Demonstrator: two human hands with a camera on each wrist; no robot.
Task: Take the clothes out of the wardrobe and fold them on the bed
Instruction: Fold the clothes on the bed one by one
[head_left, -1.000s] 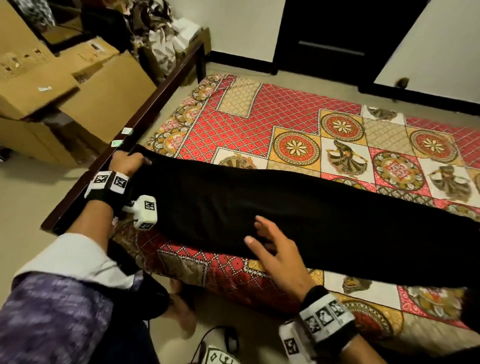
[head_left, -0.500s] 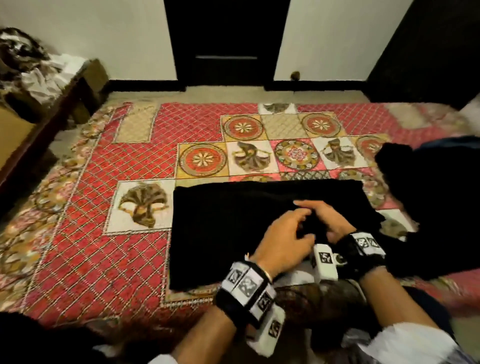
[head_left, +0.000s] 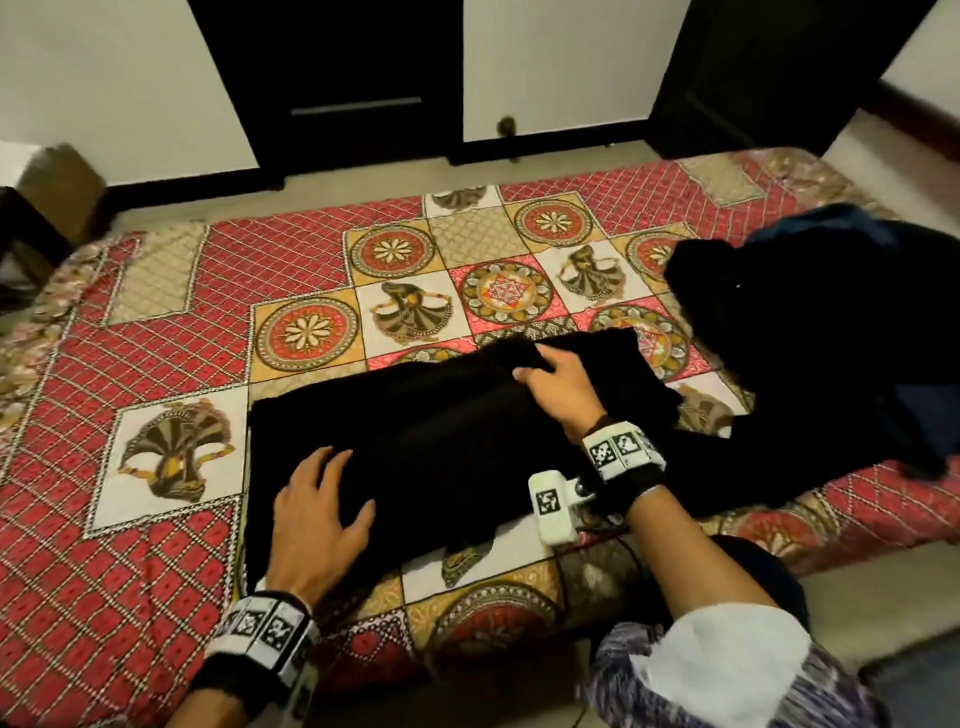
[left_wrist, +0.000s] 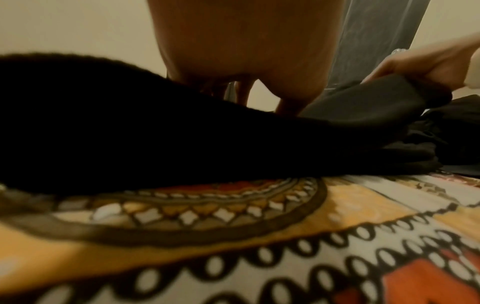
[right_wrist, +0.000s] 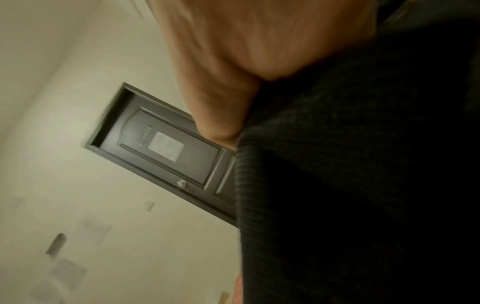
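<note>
black knit garment (head_left: 441, 447) lies half-folded on the bed (head_left: 156, 519), near edge. head view: my left hand (head_left: 317, 519) rests flat, fingers spread, pinning it so it won't slide; my right hand (head_left: 558, 387) pinches a raised fold to carry over. left wrist view: right hand's fingers clamp the lifted flap. right wrist view: ribbed cloth fills the palm.

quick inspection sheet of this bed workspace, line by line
surface: bed under a red patterned bedspread.
job's things: black garment lies partly folded near the front edge.
clutter: dark clothes pile at the right.
grippers: left hand rests flat on the garment; right hand grips a lifted fold of it.
cables: thin dark cable near the right wrist.
surroundings: dark door, pale walls, cardboard box at left.
</note>
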